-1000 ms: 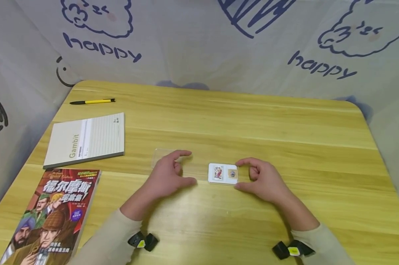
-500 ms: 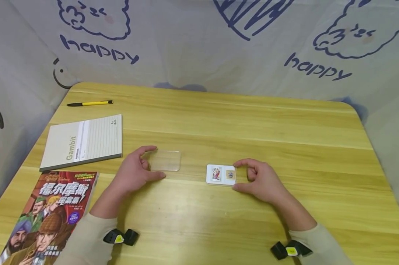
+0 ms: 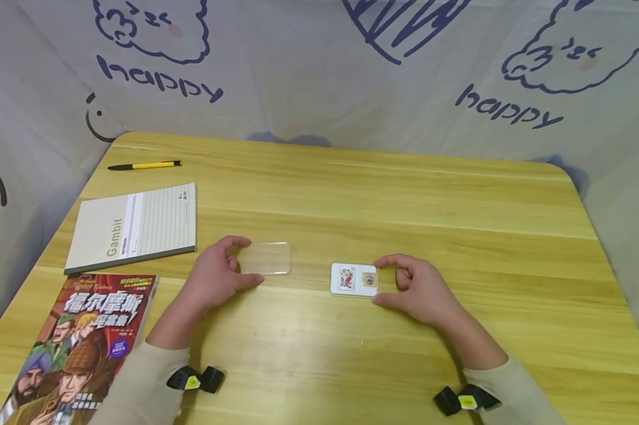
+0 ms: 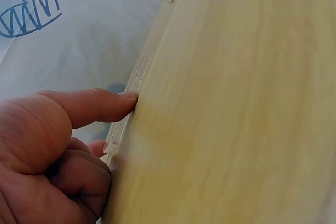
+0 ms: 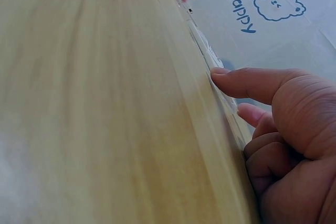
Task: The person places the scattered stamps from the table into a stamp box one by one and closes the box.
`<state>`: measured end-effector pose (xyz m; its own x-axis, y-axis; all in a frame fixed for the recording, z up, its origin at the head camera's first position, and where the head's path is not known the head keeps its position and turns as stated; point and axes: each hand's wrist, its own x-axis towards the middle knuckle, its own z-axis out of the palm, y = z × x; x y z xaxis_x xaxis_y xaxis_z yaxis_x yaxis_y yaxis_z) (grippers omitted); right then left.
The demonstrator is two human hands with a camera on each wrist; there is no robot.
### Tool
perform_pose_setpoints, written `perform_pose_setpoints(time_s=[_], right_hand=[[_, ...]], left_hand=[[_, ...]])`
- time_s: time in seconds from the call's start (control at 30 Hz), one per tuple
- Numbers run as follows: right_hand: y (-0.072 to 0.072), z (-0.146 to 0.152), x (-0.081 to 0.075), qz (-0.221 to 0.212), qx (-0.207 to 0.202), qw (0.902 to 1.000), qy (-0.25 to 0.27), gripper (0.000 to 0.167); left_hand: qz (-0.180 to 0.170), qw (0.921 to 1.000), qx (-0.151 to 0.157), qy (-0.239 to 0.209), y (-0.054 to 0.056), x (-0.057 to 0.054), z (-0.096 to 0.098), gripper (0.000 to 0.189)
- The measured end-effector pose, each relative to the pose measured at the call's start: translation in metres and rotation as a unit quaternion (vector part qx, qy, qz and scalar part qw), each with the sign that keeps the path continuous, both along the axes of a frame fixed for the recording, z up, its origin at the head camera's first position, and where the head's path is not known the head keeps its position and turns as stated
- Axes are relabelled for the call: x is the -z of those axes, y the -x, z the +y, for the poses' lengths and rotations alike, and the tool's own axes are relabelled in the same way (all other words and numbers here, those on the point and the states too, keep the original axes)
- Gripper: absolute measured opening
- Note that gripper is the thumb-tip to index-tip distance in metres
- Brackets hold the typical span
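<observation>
A clear rectangular plastic lid (image 3: 268, 258) lies on the wooden table left of centre. My left hand (image 3: 215, 274) pinches its left end, thumb at the near edge and index finger at the far edge. To the right is a flat white plastic case (image 3: 359, 268) with a colourful stamp-like picture (image 3: 347, 278) and a tan square with a dark round emblem (image 3: 369, 280). My right hand (image 3: 417, 289) holds the case by its right end between thumb and index finger. In both wrist views the other fingers are curled in beside the table.
On the left lie a Gambit notebook (image 3: 138, 227), a comic-style book (image 3: 85, 348) and, farther back, a yellow and black pen (image 3: 145, 166). A white cloth with blue drawings (image 3: 298, 71) hangs behind the wooden table (image 3: 319, 195).
My left hand has moved left from beside the white case to the clear lid, which now shows past the fingers and has shifted slightly right. My right hand stays at the case.
</observation>
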<state>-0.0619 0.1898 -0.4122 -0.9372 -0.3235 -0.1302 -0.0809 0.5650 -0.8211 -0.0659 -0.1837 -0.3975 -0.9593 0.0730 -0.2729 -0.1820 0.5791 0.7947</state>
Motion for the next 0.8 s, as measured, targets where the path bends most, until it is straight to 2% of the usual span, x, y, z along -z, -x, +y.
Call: perform_pose_setpoints(time_s=[0.17,0.4,0.5,0.57,0.7,0.8], right_hand=[[0.0,0.0,0.001,-0.002,0.001,1.0,0.004,0.053],[0.0,0.0,0.001,0.002,0.001,1.0,0.001,0.053],[0.0,0.0,0.0,0.002,0.001,1.0,0.0,0.053],[-0.001,0.0,-0.001,0.001,0.001,1.0,0.001,0.052],[-0.001,-0.001,-0.002,0.001,0.001,1.0,0.003,0.052],[-0.001,-0.001,-0.002,0.0,0.001,1.0,0.005,0.052]], left_hand=[[0.019,0.9995,-0.002,0.027,-0.002,-0.001,0.002,0.071],[0.033,0.9993,-0.016,0.01,-0.003,0.002,0.007,0.069],[0.037,0.9985,-0.035,-0.021,-0.003,0.005,0.014,0.069],[0.036,0.9963,-0.055,-0.056,-0.002,0.006,0.021,0.067],[0.033,0.9873,-0.09,-0.127,-0.003,0.008,0.037,0.066],[0.034,0.9822,-0.095,-0.158,-0.003,0.009,0.05,0.065]])
